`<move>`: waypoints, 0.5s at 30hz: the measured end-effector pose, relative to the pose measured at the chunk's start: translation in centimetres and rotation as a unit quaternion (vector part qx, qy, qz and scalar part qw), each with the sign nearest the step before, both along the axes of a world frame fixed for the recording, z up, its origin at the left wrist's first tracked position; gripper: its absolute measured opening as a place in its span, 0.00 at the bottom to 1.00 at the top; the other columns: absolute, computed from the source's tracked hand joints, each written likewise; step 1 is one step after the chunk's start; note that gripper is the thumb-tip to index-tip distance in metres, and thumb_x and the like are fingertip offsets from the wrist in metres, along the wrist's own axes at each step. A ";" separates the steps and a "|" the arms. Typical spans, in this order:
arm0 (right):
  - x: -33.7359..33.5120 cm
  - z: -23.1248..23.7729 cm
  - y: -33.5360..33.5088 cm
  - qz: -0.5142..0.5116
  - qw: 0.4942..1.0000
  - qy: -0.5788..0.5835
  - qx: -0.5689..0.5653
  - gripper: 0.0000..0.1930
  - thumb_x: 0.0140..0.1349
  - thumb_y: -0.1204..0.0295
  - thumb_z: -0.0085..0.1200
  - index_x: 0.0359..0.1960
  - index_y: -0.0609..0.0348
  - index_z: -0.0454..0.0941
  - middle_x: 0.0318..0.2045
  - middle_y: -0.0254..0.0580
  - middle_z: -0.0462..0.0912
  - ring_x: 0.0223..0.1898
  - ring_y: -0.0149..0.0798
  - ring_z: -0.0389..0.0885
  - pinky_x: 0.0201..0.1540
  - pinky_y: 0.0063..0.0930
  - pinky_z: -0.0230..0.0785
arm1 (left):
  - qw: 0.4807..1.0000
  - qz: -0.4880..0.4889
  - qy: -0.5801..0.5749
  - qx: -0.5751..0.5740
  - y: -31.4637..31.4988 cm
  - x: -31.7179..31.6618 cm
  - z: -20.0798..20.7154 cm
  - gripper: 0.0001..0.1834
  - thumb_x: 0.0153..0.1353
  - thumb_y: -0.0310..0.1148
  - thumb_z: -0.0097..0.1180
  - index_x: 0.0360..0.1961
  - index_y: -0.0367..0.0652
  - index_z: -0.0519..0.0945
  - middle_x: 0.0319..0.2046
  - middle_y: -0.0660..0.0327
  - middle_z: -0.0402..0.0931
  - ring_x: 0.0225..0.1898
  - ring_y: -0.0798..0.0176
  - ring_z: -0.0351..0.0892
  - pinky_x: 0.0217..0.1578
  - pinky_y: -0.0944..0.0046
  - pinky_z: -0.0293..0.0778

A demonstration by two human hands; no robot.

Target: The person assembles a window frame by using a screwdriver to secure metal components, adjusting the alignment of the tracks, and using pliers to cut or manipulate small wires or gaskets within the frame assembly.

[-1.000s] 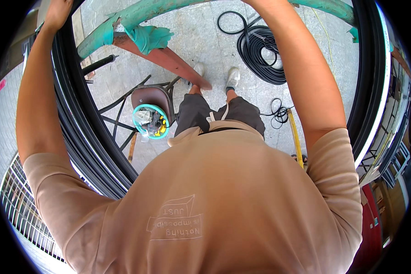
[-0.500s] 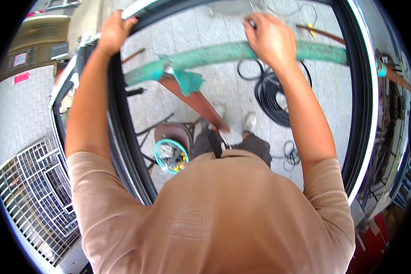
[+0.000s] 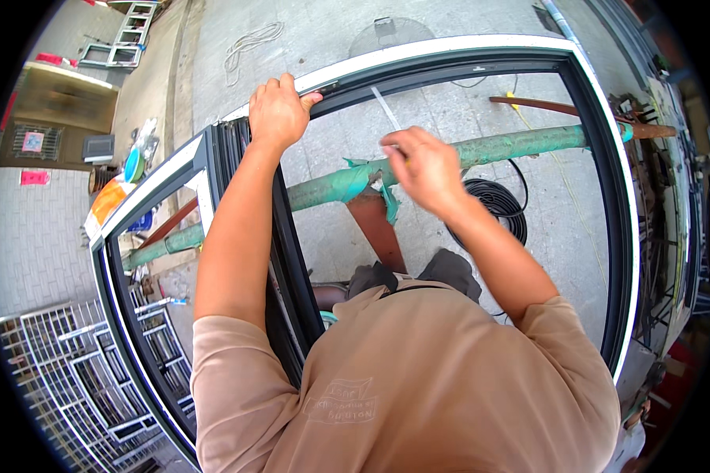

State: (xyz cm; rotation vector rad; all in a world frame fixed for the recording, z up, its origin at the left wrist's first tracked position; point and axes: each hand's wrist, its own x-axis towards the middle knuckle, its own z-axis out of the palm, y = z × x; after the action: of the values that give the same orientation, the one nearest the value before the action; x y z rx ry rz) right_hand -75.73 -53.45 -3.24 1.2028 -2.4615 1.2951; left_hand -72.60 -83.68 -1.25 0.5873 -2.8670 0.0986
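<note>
A large window frame (image 3: 489, 57), white on the outer side and black inside, lies around my arms. My left hand (image 3: 280, 110) is closed over its far bar near the middle upright, thumb on the inner black edge. My right hand (image 3: 427, 169) is closed around the handle of a screwdriver (image 3: 385, 109). Its thin light shaft points away from me, the tip close to the inner edge of the far bar. Most of the handle is hidden in my fingers. A green-wrapped pipe (image 3: 521, 146) runs across below the frame, under my right hand.
A reddish-brown metal leg (image 3: 377, 232) stands below the pipe. A coil of black hose or cable (image 3: 497, 209) lies on the grey floor. Metal grilles (image 3: 63, 378) stand at left. A pale rope (image 3: 248, 47) lies beyond the frame.
My view has shifted, showing more of the frame's far bar and left pane. My right hand has come nearer my left hand, and the screwdriver's shaft now shows clearly. My left hand still grips the bar.
</note>
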 end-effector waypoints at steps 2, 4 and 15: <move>1.2 -0.1 -2.4 -0.005 1.000 -0.015 0.000 0.05 0.72 0.70 0.65 0.46 0.50 0.89 0.40 0.43 0.89 0.38 0.53 0.90 0.43 0.46 0.83 | 1.000 -0.008 0.011 0.002 0.1 -0.2 -0.2 0.35 0.70 0.64 0.64 0.52 0.38 0.81 0.48 0.45 0.85 0.55 0.38 0.83 0.60 0.40 0.74; 1.7 -0.8 -4.1 -0.015 1.000 -0.011 -0.011 0.04 0.72 0.69 0.64 0.45 0.47 0.88 0.38 0.41 0.88 0.36 0.54 0.90 0.40 0.49 0.84 | 1.000 -0.004 0.006 0.005 0.5 -0.3 0.1 0.33 0.70 0.62 0.66 0.51 0.38 0.81 0.47 0.45 0.84 0.54 0.38 0.83 0.59 0.40 0.74; 2.0 -1.8 -7.4 -0.003 0.999 -0.046 -0.004 0.06 0.75 0.66 0.62 0.46 0.49 0.88 0.38 0.40 0.87 0.35 0.54 0.89 0.39 0.51 0.83 | 0.999 -0.030 0.017 -0.013 0.0 0.4 0.2 0.30 0.71 0.56 0.66 0.51 0.35 0.78 0.46 0.41 0.83 0.51 0.31 0.82 0.53 0.35 0.76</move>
State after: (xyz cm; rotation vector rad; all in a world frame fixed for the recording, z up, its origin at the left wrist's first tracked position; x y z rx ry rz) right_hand -73.77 -60.87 -5.08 1.1578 -2.5184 1.3859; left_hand -72.20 -83.69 -1.02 0.4927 -2.8431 0.1154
